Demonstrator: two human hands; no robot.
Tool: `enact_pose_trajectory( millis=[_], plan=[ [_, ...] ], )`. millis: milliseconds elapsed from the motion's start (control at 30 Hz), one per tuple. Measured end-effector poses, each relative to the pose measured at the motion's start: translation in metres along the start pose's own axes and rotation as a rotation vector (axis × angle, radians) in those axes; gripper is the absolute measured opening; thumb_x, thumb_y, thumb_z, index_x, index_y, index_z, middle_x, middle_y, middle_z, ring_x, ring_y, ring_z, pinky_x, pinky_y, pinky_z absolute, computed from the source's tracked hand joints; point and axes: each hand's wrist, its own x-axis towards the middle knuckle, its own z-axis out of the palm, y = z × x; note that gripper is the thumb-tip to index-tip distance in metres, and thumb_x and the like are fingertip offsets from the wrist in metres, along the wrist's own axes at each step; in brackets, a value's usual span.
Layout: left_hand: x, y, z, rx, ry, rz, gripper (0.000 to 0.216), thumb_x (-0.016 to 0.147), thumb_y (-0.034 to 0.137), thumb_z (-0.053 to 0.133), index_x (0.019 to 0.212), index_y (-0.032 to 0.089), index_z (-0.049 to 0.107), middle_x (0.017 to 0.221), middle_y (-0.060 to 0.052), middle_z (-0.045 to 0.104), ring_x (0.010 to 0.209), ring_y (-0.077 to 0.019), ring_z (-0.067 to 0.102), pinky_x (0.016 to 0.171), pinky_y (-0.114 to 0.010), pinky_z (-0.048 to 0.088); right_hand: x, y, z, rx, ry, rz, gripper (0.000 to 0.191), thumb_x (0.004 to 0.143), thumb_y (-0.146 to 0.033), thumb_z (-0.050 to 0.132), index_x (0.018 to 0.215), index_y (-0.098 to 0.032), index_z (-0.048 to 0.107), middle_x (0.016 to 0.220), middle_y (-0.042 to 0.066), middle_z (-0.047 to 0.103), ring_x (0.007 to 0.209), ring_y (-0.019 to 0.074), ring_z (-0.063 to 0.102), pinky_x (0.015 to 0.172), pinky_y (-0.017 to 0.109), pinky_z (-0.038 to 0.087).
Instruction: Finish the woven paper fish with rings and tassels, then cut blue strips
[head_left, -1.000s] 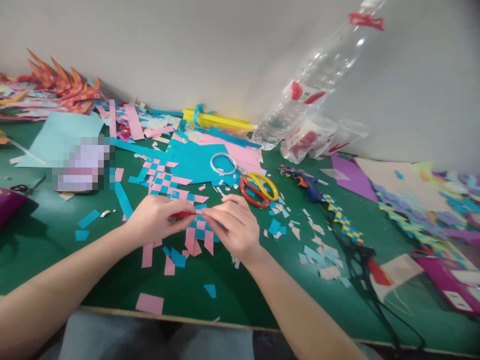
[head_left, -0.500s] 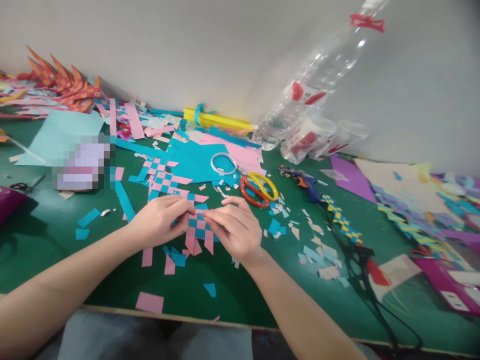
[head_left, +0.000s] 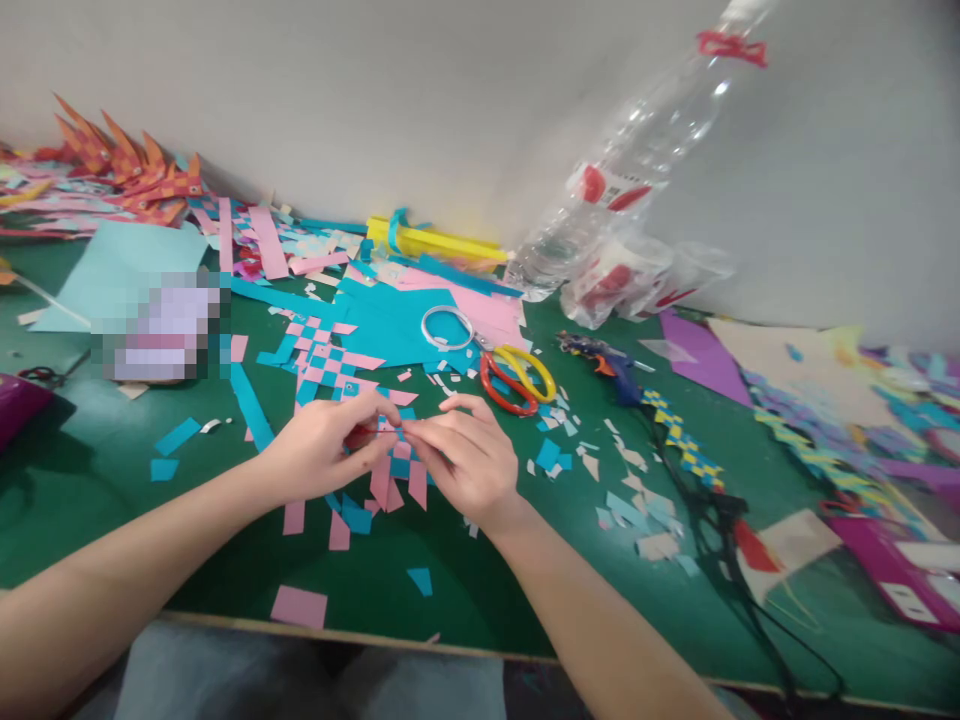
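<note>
Woven paper piece point(head_left: 401, 472), a pink-and-blue checkerboard with loose strip ends, lies on the green table point(head_left: 112, 500) under both hands. Left hand point(head_left: 319, 450) and right hand point(head_left: 469, 462) pinch a red sliver point(head_left: 366, 433) between meeting fingertips.

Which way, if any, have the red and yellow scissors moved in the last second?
No. The scissors lie where they were, just right of the white ring.
</note>
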Motion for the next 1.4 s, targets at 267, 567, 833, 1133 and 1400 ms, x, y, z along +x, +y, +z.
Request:
enact_pose_trajectory(
  millis=[267, 567, 833, 1133, 1400],
  plan=[
    [0.006, -0.004, -0.005, -0.325, -0.032, -0.128, 0.022, 0.091, 0.034, 0.05, 0.082, 0.017, 0.062, 0.07, 0.001, 0.056, 0.059, -0.0102, 0.047, 0.055, -0.022, 0.037, 0.002, 0.015, -0.002, 0.054, -0.03, 0.056, 0.022, 0.088, -0.013, 0.056, 0.106, -0.02, 0.064, 0.082, 0.003, 0.073, 0.073, 0.0159, 0.066, 0.072, 0.033, 0.052],
    [0.009, -0.014, -0.016, -0.895, 0.184, -0.34, 0.02, 0.081, 0.035, 0.066, 0.069, 0.02, 0.068, 0.085, -0.003, 0.056, 0.062, -0.0096, 0.043, 0.05, -0.021, 0.033, -0.022, 0.105, -0.016, -0.392, 0.105, 0.549, 0.023, 0.085, -0.023, 0.049, 0.102, -0.018, 0.063, 0.088, 0.008, 0.069, 0.088, 0.024, 0.063, 0.084, 0.04, 0.05],
    [0.014, -0.013, -0.024, -1.219, 0.356, -0.447, 0.017, 0.079, 0.031, 0.069, 0.074, 0.015, 0.064, 0.087, -0.003, 0.049, 0.074, -0.0111, 0.043, 0.051, -0.018, 0.035, -0.038, 0.124, -0.017, -0.612, -0.147, 0.834, 0.037, 0.079, -0.039, 0.056, 0.105, -0.014, 0.062, 0.105, 0.017, 0.062, 0.1, 0.0319, 0.053, 0.089, 0.047, 0.042],
    [0.02, -0.013, -0.029, -1.287, 0.58, -0.445, 0.008, 0.078, 0.019, 0.062, 0.073, 0.013, 0.061, 0.082, -0.001, 0.046, 0.066, -0.0075, 0.041, 0.05, -0.018, 0.034, -0.036, 0.124, -0.027, -0.53, -0.185, 0.891, 0.038, 0.079, -0.037, 0.06, 0.11, -0.015, 0.06, 0.107, 0.014, 0.064, 0.099, 0.0294, 0.056, 0.088, 0.042, 0.044],
    [0.023, -0.019, -0.033, -1.266, 0.712, -0.454, 0.012, 0.082, 0.017, 0.059, 0.071, 0.014, 0.061, 0.077, 0.0, 0.048, 0.062, -0.007, 0.043, 0.047, -0.018, 0.033, -0.025, 0.107, -0.041, -0.695, -0.231, 0.817, 0.037, 0.082, -0.03, 0.059, 0.116, -0.016, 0.055, 0.112, 0.017, 0.06, 0.101, 0.0303, 0.058, 0.086, 0.043, 0.046]
  ],
)
